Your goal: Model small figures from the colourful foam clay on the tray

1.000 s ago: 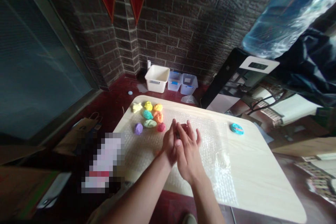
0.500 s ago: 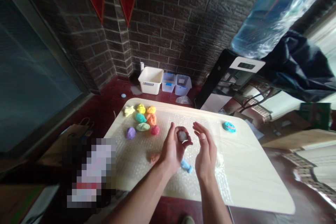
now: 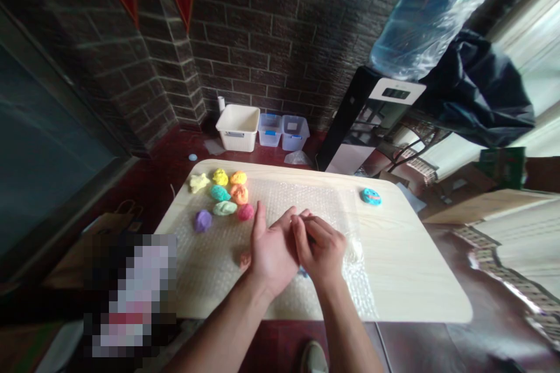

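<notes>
My left hand (image 3: 275,253) is held palm up over the table, thumb raised and fingers stretched out toward my right hand. My right hand (image 3: 321,245) is closed, its curled fingers resting against the left fingers. Whatever lies inside it is hidden; the grey lump seen earlier does not show. Under the hands a bit of blue clay (image 3: 303,272) peeks out. A brownish-pink clay lump (image 3: 245,260) sits left of my left wrist, and a white lump (image 3: 353,250) right of my right hand. Beyond the left thumb is a crimson clay lump (image 3: 245,212).
Bubble wrap (image 3: 301,189) covers the middle of the pale table (image 3: 406,268). Several coloured clay lumps, including a purple one (image 3: 203,221), stand at the left. A blue clay piece (image 3: 371,196) lies at the right. Behind are bins (image 3: 238,128) and a water dispenser (image 3: 350,128).
My right hand has moved left onto my left hand and curled shut. The left hand has opened out flat, and the grey lump it held is out of sight. The camera view has shifted.
</notes>
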Motion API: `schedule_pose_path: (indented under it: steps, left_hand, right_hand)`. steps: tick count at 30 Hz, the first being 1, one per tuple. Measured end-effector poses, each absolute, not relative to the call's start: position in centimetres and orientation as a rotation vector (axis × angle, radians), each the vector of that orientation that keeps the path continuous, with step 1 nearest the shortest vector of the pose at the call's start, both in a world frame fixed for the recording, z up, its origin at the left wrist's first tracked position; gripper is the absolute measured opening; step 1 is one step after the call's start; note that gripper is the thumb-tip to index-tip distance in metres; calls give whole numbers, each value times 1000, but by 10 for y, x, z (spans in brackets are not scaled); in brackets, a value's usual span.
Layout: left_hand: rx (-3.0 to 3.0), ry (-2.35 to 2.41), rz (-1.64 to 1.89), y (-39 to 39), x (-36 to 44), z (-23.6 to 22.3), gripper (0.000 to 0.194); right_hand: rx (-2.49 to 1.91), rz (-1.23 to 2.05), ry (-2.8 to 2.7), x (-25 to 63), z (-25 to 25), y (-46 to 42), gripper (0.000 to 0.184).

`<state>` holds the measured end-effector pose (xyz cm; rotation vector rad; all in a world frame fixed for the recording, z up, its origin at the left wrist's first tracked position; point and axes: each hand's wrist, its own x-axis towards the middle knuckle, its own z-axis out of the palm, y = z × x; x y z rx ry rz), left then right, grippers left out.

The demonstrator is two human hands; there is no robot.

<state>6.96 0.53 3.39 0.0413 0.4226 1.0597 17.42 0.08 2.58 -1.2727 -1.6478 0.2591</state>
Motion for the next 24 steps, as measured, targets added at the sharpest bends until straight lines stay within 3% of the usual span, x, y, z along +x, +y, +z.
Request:
schedule_pose_path:
  steps: [3,9,11,18,24]
  left_hand:
    - [49,430,1072,5,72,31,60]
    - [168,523,1076,7,76,20,46]
    - [169,539,1056,6,79,16,41]
    - [-42,496,1045,18,73,8,57]
    - [26,686,1282,25,52,17,48]
  right_hand:
    - [-1391,341,-1247,183,21,3,54]
    - [-1235,648,-905,191,18,3,61]
    - [-1279,627,-1016,188,19,0,58]
    - [-1223,335,-1978,153,23,-4,39]
    - [-1077,316,-2034,141,19,-12,56]
